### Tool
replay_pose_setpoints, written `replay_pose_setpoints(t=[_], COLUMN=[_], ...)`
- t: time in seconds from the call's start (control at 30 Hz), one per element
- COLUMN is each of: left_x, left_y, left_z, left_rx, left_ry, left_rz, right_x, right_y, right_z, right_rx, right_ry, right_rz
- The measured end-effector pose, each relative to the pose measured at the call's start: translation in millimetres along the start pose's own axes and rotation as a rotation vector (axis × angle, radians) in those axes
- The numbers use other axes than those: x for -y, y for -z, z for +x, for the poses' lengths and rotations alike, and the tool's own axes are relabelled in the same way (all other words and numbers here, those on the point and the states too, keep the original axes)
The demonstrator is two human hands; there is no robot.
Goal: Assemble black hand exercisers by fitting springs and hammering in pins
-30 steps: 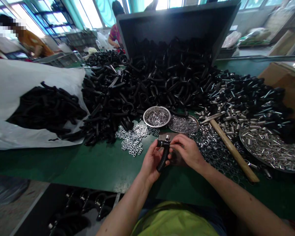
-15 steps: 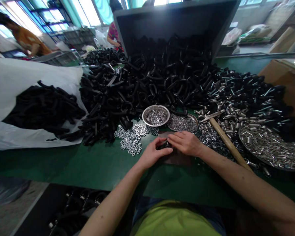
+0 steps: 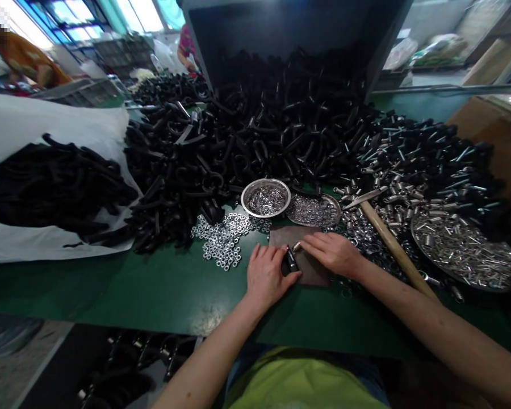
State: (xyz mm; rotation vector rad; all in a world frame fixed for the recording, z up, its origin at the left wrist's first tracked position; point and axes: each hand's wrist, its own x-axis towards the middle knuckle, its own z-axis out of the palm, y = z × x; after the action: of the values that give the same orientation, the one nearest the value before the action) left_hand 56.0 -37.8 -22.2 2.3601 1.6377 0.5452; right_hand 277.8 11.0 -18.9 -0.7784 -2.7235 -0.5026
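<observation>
My left hand is closed round a small black plastic part, partly hidden under the fingers. A metal coil spring sits against that part, and the fingertips of my right hand pinch its near side. Both hands are over a flat brown plate on the green table. Just beyond them stand a round metal bowl of small metal pieces and a shallow dish of similar pieces. Loose nuts lie left of the plate.
A hammer lies at right, among springs and beside a big dish of metal pins. Black curved parts are heaped behind, spilling from a grey bin. A white sack lies left. Two people work at the back left.
My left hand has turned over the black part, with its back now upward. A spring now shows at my right fingertips, which have moved slightly right. The view has shifted a little.
</observation>
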Motion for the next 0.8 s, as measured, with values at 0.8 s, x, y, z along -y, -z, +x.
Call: replay_pose_setpoints(t=[0.8], left_x=[0.9], left_y=[1.8], left_z=[2.6], left_rx=[0.015], left_ry=[0.13], left_rz=[-0.001], right_x=[34.0], right_y=[67.6], right_z=[-5.8], right_rx=[0.058], right_ry=[-0.764], right_rz=[0.638])
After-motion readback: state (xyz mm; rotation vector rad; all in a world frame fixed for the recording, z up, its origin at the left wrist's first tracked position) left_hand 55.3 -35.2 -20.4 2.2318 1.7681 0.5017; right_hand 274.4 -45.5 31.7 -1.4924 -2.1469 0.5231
